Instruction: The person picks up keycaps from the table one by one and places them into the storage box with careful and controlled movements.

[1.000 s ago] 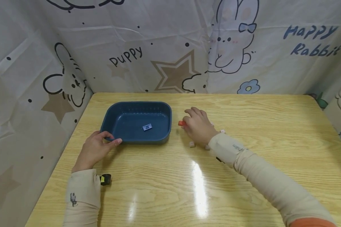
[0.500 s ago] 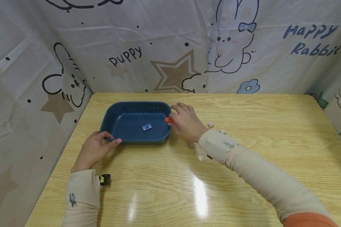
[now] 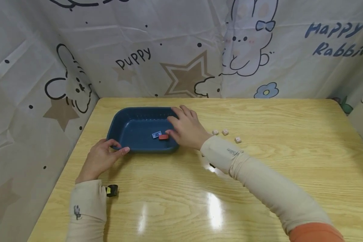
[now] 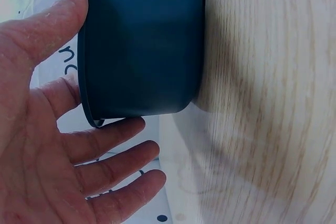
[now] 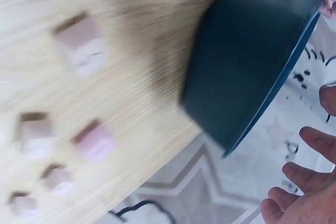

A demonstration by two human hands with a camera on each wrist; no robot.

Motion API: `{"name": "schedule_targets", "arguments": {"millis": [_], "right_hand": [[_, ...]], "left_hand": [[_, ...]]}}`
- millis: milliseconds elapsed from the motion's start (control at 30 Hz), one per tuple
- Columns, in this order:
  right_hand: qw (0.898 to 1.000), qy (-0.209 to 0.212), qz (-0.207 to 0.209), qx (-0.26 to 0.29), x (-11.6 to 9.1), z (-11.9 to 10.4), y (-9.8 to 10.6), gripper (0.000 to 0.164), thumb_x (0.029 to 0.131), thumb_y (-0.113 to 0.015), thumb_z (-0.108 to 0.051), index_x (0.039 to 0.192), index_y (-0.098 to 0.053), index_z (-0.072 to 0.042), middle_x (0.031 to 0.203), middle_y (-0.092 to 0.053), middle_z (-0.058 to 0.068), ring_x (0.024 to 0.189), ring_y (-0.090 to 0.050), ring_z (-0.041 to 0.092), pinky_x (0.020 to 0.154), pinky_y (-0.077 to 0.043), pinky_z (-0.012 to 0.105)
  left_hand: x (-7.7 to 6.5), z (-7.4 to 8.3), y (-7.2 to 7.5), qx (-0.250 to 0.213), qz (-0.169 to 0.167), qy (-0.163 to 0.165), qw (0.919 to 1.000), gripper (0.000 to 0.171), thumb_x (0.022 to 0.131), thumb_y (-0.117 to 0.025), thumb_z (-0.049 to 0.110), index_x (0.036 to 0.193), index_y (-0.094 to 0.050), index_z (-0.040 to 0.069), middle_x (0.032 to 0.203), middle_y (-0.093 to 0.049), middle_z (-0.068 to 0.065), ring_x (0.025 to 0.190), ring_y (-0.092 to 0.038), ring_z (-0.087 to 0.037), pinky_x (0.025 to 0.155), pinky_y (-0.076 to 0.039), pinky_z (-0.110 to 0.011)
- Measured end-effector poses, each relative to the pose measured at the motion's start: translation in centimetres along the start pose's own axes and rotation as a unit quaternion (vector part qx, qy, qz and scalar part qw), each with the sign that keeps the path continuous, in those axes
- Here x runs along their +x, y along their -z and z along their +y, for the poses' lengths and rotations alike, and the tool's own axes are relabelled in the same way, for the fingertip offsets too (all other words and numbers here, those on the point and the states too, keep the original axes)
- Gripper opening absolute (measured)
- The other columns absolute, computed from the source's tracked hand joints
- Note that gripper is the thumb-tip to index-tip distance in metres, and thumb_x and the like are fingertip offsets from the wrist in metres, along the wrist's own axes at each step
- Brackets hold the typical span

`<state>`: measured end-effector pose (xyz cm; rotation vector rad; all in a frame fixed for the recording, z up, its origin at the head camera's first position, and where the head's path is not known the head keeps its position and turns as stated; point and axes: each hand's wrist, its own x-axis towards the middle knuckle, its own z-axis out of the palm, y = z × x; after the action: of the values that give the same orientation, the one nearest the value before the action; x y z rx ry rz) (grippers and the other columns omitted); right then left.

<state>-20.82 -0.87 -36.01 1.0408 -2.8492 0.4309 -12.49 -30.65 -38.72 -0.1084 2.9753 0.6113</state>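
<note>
A dark blue tray (image 3: 118,116) sits at the table's back left. On its floor lie a small blue-and-white piece (image 3: 156,134) and a red piece (image 3: 163,136). My right hand (image 3: 184,129) reaches over the tray's right rim, thumb tip right beside the red piece. In the right wrist view its fingers (image 5: 310,198) are spread with nothing between them, next to the tray (image 5: 247,56). My left hand (image 3: 101,158) holds the tray's near-left corner. The left wrist view shows its thumb (image 4: 52,30) against the tray wall (image 4: 142,45) and its fingers under the corner.
Three pale pink cubes (image 3: 225,131) lie on the wood table (image 3: 260,188) right of the tray, blurred in the right wrist view (image 5: 81,45). A small black and yellow object (image 3: 112,190) sits by my left sleeve. A printed curtain (image 3: 181,50) surrounds the table.
My right hand carried the red piece leftward from the table over the tray's right rim. The red piece now lies on the tray floor. The left hand stayed at the corner.
</note>
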Motion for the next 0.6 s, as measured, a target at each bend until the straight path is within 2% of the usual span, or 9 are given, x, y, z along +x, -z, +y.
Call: {"name": "schedule_targets", "arguments": {"millis": [133, 267, 433, 600], "right_hand": [[0.999, -0.036, 0.02, 0.01, -1.4, 2.4, 0.5, 0.039, 0.095, -0.056, -0.035, 0.126, -0.058, -0.01, 0.148, -0.041, 0.018, 0.14, -0.033, 0.042, 0.111, -0.029, 0.058], [0.997, -0.072, 0.021, 0.015, -2.9, 5.2, 1.2, 0.037, 0.095, -0.057, -0.031, 0.123, -0.059, -0.007, 0.147, -0.042, 0.019, 0.139, -0.033, 0.043, 0.11, -0.027, 0.06], [0.993, -0.115, -0.01, 0.018, -5.0, 7.7, 1.4, 0.036, 0.095, -0.058, -0.027, 0.123, -0.06, -0.005, 0.148, -0.04, 0.02, 0.14, -0.029, 0.044, 0.111, -0.023, 0.063], [0.99, -0.128, -0.048, 0.009, -6.6, 9.1, 0.3, 0.037, 0.094, -0.059, -0.027, 0.124, -0.059, -0.005, 0.147, -0.041, 0.021, 0.139, -0.03, 0.046, 0.11, -0.024, 0.064]], "left_hand": [[0.3, 0.2, 0.1, 0.004, -0.002, -0.006, 1.0, 0.061, 0.087, -0.054, 0.064, 0.103, -0.063, 0.005, 0.097, -0.06, -0.019, 0.098, -0.055, -0.034, 0.084, -0.043, -0.052], [0.4, 0.2, 0.2, 0.002, -0.006, -0.005, 1.0, 0.061, 0.087, -0.053, 0.064, 0.103, -0.063, 0.006, 0.096, -0.059, -0.017, 0.096, -0.055, -0.033, 0.083, -0.043, -0.051], [0.2, 0.2, 0.1, -0.006, -0.005, -0.004, 1.0, 0.059, 0.087, -0.055, 0.063, 0.099, -0.062, 0.006, 0.098, -0.059, -0.016, 0.087, -0.055, -0.028, 0.077, -0.044, -0.045], [0.1, 0.1, -0.1, -0.005, -0.007, -0.006, 0.9999, 0.059, 0.087, -0.054, 0.063, 0.1, -0.062, 0.006, 0.097, -0.06, -0.016, 0.09, -0.055, -0.029, 0.08, -0.044, -0.048]]}}
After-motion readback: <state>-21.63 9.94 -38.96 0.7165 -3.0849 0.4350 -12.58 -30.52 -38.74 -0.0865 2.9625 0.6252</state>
